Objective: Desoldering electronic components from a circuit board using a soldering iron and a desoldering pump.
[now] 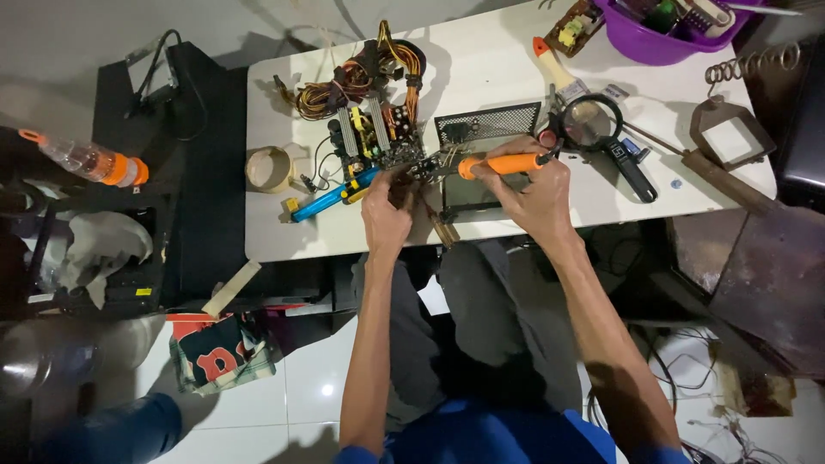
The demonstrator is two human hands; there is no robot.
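From the head camera, the person is sitting at a white table [481, 64] and working at its near edge. The right hand [537, 191] is gripping an orange-handled soldering iron [503, 163], fingers clamped around the handle like a pen so that the tip is pointing left toward the circuit board [378, 133]. The left hand [387, 215] is pinching something small just in front of the circuit board, probably a wire or a component, though its grip is too shadowed to tell for sure; it seems to be steadying the part right where the iron's tip is meeting it. A bundle of yellow and orange wires [361, 77] is trailing off behind the board, kept away from the hot tip. A blue desoldering pump [331, 199] is lying just left of the board, and a magnifying glass [593, 125] is lying to its right, both within easy reach. A roll of tape [269, 168] is sitting further left of the board.
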